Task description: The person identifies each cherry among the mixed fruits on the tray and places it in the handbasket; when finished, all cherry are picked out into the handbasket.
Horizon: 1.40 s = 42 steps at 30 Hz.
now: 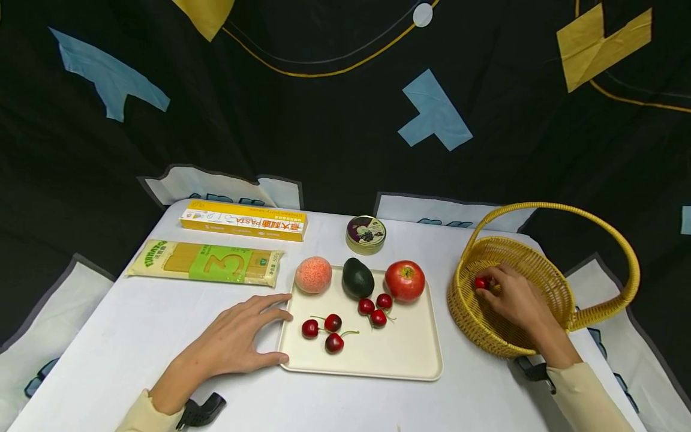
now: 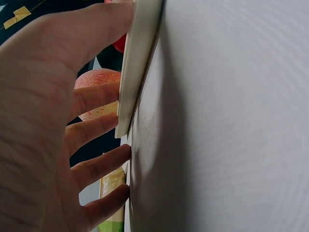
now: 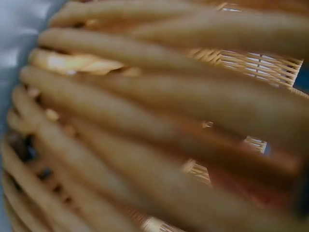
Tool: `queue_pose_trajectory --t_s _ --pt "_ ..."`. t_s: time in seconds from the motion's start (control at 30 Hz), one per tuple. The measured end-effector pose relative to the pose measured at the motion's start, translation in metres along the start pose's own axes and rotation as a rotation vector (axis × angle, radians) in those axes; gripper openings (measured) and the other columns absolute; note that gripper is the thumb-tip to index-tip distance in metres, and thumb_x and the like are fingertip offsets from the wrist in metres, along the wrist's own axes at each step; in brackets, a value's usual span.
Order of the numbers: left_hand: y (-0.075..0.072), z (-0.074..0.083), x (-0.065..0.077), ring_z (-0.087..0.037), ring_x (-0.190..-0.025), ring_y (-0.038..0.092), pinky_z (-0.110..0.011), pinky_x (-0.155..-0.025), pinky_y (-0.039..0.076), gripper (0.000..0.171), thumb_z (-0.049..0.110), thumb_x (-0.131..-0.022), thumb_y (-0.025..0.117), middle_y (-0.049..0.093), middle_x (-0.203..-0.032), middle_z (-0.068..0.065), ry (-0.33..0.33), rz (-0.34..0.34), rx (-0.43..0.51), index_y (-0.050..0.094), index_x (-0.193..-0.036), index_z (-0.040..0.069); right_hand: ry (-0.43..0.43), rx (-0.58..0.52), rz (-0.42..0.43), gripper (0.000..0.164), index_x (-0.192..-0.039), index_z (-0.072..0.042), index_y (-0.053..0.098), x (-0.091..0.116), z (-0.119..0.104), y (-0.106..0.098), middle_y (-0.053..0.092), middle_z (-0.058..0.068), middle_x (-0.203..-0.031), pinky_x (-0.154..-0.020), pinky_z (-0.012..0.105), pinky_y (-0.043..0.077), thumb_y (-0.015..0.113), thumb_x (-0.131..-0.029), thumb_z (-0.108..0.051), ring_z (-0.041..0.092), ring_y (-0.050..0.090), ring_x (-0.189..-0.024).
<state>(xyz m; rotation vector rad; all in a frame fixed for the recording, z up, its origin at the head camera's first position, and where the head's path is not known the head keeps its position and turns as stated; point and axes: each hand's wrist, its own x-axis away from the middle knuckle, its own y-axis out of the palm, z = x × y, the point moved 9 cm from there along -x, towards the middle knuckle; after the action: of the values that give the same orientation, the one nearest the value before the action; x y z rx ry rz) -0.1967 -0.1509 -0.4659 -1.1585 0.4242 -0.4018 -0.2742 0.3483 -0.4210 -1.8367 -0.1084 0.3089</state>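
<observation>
My left hand (image 1: 237,339) rests at the left edge of a cream tray (image 1: 399,357), fingers spread, with thumb and fingertips right at its rim. On the tray sit a pink peach (image 1: 313,275), a dark avocado (image 1: 357,278) and a red apple (image 1: 405,281) along the back. Two clusters of dark red cherries lie before them, one at left (image 1: 334,343) and one by the apple (image 1: 378,318). Inside a yellow wicker basket (image 1: 465,324), my right hand (image 1: 515,297) pinches a small red cherry (image 1: 481,282), partly hidden by the fingers. Blurred basket weave (image 3: 145,101) fills most of the right wrist view.
A yellow pasta box (image 1: 243,220) and a bag of spaghetti (image 1: 207,262) lie at the back left. Behind the tray stands a round tin (image 1: 366,234). The basket's tall handle (image 1: 621,240) arches over its right side, near the table's right edge.
</observation>
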Motion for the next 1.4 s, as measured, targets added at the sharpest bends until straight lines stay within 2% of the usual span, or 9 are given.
queue_pose_trajectory --t_s 0.3,0.77,1.4 --pt "-0.001 0.001 0.000 -0.032 -0.146 0.053 -0.063 -0.111 0.049 0.066 0.079 -0.083 0.076 0.052 -0.163 0.002 0.003 0.000 -0.003 0.072 -0.130 0.033 -0.009 0.032 0.003 0.033 -0.118 -0.009 0.075 0.000 0.002 0.004 0.064 0.012 -0.107 -0.069 0.041 0.058 0.090 -0.089 -0.014 0.025 0.062 -0.085" --pt "-0.002 0.001 -0.001 -0.031 -0.146 0.053 -0.061 -0.110 0.050 0.065 0.077 -0.082 0.078 0.052 -0.163 0.003 0.004 0.017 -0.002 0.072 -0.129 0.033 -0.018 0.028 -0.026 0.031 -0.119 -0.008 0.076 -0.004 0.008 0.008 0.063 0.018 -0.110 -0.069 0.043 0.061 0.087 -0.091 -0.011 0.027 0.062 -0.085" --pt "0.000 0.001 0.001 -0.033 -0.146 0.053 -0.064 -0.110 0.050 0.065 0.076 -0.082 0.079 0.052 -0.163 0.002 -0.005 0.005 0.007 0.072 -0.130 0.033 0.029 0.022 -0.041 0.044 -0.130 -0.004 0.073 -0.001 0.010 0.011 0.061 0.017 -0.111 -0.065 0.037 0.055 0.088 -0.091 -0.018 0.026 0.060 -0.084"
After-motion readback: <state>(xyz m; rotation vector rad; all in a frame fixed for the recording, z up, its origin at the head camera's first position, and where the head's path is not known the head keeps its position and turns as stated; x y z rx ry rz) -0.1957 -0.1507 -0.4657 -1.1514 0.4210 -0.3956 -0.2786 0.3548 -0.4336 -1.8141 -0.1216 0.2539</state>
